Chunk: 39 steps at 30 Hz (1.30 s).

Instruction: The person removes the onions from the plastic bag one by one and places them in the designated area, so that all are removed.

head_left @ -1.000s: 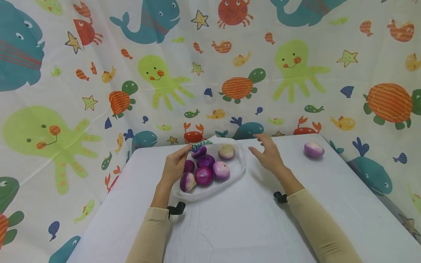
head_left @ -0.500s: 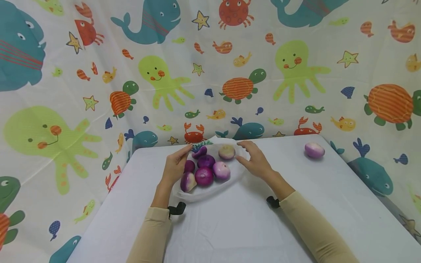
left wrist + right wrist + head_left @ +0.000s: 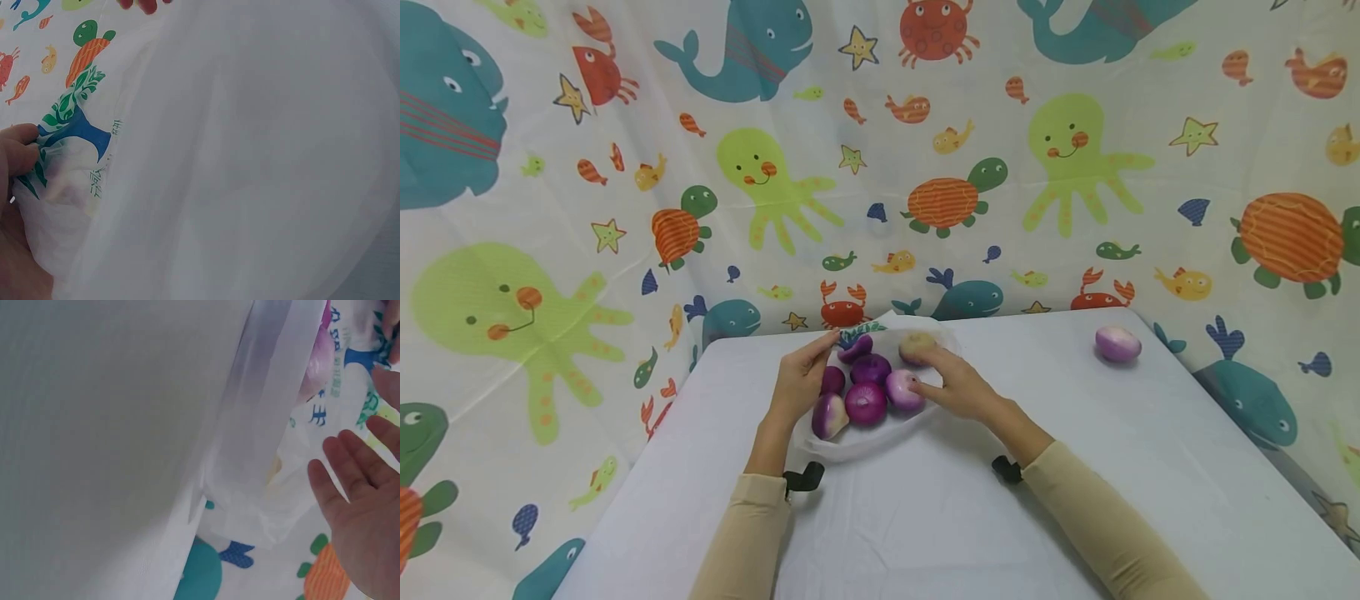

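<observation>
While the left hand (image 3: 797, 382) pinches the plastic bag (image 3: 844, 452), the right hand (image 3: 958, 387), fingers parted wide, hovers over the onions (image 3: 867, 404) inside. Right of the bag, white table (image 3: 1157, 442) stretches past a lone onion (image 3: 1117, 344) to its edge; behind the bag hangs a sea-animal curtain (image 3: 880, 121).

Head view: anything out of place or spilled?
One thing: a purple-and-white oval onion lies alone toward the far right corner of the white table, while the other purple and pale onions sit together in the translucent white plastic bag. May be deliberate. No spill shows.
</observation>
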### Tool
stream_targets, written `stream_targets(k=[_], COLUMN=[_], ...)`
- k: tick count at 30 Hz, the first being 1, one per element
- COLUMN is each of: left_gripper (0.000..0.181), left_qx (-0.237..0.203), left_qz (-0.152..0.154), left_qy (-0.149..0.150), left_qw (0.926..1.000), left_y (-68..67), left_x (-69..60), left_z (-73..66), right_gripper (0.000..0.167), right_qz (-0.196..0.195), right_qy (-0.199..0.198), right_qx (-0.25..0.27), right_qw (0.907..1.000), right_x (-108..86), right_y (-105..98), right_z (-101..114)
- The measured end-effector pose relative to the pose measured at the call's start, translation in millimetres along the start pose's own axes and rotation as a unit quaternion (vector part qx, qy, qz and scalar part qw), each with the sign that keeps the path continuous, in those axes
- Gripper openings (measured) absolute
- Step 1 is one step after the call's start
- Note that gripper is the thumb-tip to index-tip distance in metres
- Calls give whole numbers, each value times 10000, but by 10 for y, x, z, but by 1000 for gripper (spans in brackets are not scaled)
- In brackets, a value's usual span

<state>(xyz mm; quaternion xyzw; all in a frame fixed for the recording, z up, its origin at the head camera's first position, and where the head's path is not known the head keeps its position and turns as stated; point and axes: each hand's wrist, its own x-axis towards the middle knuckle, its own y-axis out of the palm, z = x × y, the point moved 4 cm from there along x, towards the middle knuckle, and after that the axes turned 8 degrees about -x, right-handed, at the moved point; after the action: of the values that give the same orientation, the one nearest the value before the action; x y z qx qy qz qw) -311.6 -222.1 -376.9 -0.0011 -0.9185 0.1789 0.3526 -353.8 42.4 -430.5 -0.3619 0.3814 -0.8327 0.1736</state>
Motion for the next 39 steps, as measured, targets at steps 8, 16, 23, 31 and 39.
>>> stream_targets(k=[8, 16, 23, 31, 39], left_gripper=[33, 33, 33, 34, 34], left_qx=[-64, -105, -118, -91, -104], left_qz=[-35, -8, 12, 20, 36], left_qy=[-74, -161, -105, -123, -47], left_qw=[9999, 9998, 9999, 9999, 9999], left_y=[6, 14, 19, 17, 6], left_x=[-6, -7, 1, 1, 2], left_z=[-9, 0, -3, 14, 85], right_gripper=[62, 67, 56, 58, 63], right_qz=[731, 1394, 1318, 1182, 1285], right_qy=[286, -88, -280, -257, -52], right_qx=[-56, -324, -565, -609, -443], right_qw=[9969, 9897, 9893, 9908, 9907], right_x=[-12, -18, -23, 1, -9], right_y=[93, 202, 228, 278, 336], right_z=[27, 79, 103, 114, 66])
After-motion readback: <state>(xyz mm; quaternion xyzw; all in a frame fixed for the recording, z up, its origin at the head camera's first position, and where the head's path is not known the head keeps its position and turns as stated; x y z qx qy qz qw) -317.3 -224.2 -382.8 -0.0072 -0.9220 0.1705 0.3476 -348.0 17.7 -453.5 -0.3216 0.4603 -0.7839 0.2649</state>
